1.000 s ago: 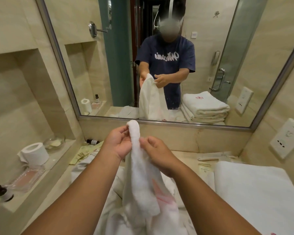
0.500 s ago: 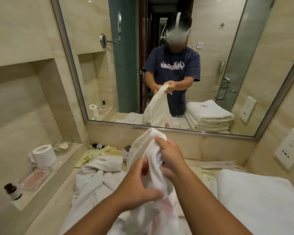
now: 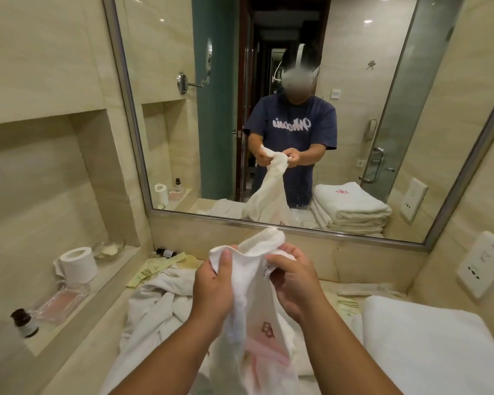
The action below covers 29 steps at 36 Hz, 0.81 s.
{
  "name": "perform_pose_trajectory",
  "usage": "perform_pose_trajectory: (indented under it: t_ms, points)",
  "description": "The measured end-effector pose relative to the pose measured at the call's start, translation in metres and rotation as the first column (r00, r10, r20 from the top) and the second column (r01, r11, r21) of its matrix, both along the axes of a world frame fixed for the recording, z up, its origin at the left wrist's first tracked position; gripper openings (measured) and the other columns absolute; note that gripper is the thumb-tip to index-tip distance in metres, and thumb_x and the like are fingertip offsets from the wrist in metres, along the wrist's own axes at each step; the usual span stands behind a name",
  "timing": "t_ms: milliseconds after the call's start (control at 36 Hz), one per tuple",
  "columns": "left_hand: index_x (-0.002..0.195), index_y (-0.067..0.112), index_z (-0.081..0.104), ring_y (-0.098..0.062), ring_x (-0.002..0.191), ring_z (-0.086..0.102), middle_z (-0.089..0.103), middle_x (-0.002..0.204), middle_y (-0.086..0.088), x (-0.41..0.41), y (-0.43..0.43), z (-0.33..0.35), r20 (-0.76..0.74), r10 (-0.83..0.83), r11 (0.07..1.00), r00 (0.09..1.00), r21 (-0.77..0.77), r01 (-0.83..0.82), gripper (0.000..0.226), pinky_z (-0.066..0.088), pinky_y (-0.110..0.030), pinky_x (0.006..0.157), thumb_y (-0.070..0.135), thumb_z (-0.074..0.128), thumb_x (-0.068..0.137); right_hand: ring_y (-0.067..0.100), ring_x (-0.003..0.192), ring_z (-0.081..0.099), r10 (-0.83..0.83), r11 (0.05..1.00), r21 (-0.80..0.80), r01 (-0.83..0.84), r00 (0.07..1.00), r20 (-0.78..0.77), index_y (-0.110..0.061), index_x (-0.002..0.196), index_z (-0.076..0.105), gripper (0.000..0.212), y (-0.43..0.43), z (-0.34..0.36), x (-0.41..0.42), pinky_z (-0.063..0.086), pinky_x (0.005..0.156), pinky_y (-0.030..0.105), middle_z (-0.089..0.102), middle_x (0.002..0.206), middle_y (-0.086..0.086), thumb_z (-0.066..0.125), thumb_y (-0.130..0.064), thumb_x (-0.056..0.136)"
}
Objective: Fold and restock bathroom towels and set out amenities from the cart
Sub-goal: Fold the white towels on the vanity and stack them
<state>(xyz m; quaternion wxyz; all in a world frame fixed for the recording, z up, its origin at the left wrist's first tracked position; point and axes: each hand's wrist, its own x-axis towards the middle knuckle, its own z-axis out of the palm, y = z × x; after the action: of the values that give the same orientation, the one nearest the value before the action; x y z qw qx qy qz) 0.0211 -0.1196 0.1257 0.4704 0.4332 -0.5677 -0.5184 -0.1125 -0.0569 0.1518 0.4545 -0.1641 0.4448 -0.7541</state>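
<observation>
A white towel (image 3: 257, 315) with a red embroidered mark and a pink stripe hangs in front of me over the vanity. My left hand (image 3: 216, 286) grips its upper left edge, thumb on top. My right hand (image 3: 294, 280) grips the upper right edge beside a small label. The towel's top bunches up between both hands. More crumpled white towels (image 3: 157, 312) lie on the counter below. A folded white towel stack (image 3: 437, 346) sits at the right.
On the left ledge stand a toilet roll (image 3: 79, 263), a glass tray (image 3: 62, 302), a glass dish (image 3: 109, 249) and a small brown bottle (image 3: 25, 323). Amenity packets (image 3: 154, 269) and another small bottle (image 3: 166, 252) lie by the mirror (image 3: 382, 81). A wall socket (image 3: 481, 263) is at the right.
My left hand has moved up from lower on the towel to its top edge beside my right hand. Both hands now hold the top edge, slightly apart.
</observation>
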Motion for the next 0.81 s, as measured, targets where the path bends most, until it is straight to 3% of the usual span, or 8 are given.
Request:
perform_pose_trajectory:
  t_ms: [83,222,306,389,472,556,667,806]
  points:
    - [0.097,0.014,0.073,-0.016,0.08,0.07,0.075,0.083,0.002,0.0,-0.005,0.006,0.025,0.058,0.998,0.998,0.028,-0.059,0.047,0.054,-0.031,0.07,0.054,0.049,0.102,0.031,0.079,0.062,0.025,0.999,-0.024,-0.026,0.997,-0.072,0.002,0.112,0.06,0.047,0.01,-0.001,0.003,0.055,0.073,0.038,0.066,0.092,0.023,0.061,0.01,0.066]
    - [0.09,-0.002,0.066,-0.019,0.072,0.06,0.061,0.074,-0.005,0.004,-0.005,0.02,-0.061,0.049,0.995,0.997,0.093,-0.043,0.063,0.048,-0.035,0.068,0.058,0.049,0.101,0.038,0.098,0.071,0.043,0.999,0.042,-0.029,0.922,-0.385,-0.004,0.115,0.066,0.045,0.024,0.0,0.005,0.053,0.098,0.056,0.076,0.101,0.02,0.065,0.015,0.074]
    - [0.078,0.004,0.061,-0.015,0.064,0.055,0.056,0.067,-0.001,0.007,-0.001,0.036,-0.006,0.027,0.999,1.0,0.025,-0.027,0.054,0.045,-0.032,0.061,0.052,0.052,0.102,0.031,0.084,0.073,0.02,0.999,0.045,0.008,0.808,-0.589,-0.014,0.099,0.076,0.026,0.029,0.009,0.007,0.06,0.09,0.051,0.076,0.084,0.013,0.074,0.007,0.085]
    - [0.073,-0.001,0.055,-0.016,0.061,0.045,0.047,0.062,-0.002,0.009,-0.002,0.046,0.043,0.023,0.996,0.999,-0.091,-0.019,0.057,0.037,-0.032,0.056,0.05,0.055,0.1,0.017,0.065,0.067,-0.058,0.998,-0.029,0.054,0.681,-0.73,-0.012,0.082,0.078,0.029,0.032,0.023,0.006,0.062,0.075,0.039,0.069,0.066,0.006,0.066,0.014,0.085]
    - [0.066,0.009,0.056,-0.013,0.056,0.041,0.045,0.058,0.001,0.01,-0.001,0.049,0.071,-0.021,0.982,0.997,-0.188,0.035,0.047,0.035,-0.031,0.053,0.044,0.063,0.097,0.012,0.06,0.065,-0.073,0.997,-0.052,0.054,0.508,-0.858,-0.015,0.077,0.076,0.032,0.032,0.037,0.009,0.055,0.064,0.027,0.07,0.065,0.001,0.063,0.013,0.084]
    - [0.062,0.019,0.067,-0.006,0.049,0.041,0.05,0.05,0.01,0.007,0.011,0.05,0.135,-0.186,0.932,0.973,-0.289,0.218,0.041,0.035,-0.027,0.048,0.038,0.065,0.098,0.014,0.066,0.065,-0.048,0.998,-0.028,0.064,0.343,-0.938,-0.024,0.081,0.076,0.024,0.032,0.044,0.009,0.056,0.063,0.032,0.07,0.069,-0.006,0.069,-0.003,0.089]
    - [0.095,0.03,0.08,-0.017,0.079,0.071,0.077,0.081,0.002,0.006,0.01,0.047,0.201,-0.289,0.904,0.936,-0.263,0.336,0.035,0.06,-0.046,0.072,0.05,0.053,0.104,0.014,0.072,0.065,-0.007,0.999,0.003,0.043,0.238,-0.971,-0.026,0.086,0.074,0.014,0.034,0.048,0.005,0.056,0.068,0.037,0.069,0.075,-0.009,0.069,-0.015,0.093]
    - [0.1,0.026,0.078,-0.025,0.095,0.073,0.078,0.093,-0.002,0.006,0.007,0.055,0.19,-0.365,0.896,0.911,-0.195,0.4,0.047,0.056,-0.057,0.087,0.057,0.042,0.101,0.013,0.069,0.061,0.007,1.0,0.012,0.024,0.179,-0.984,-0.025,0.078,0.07,0.017,0.033,0.052,0.006,0.051,0.064,0.03,0.066,0.071,-0.011,0.068,-0.024,0.095]
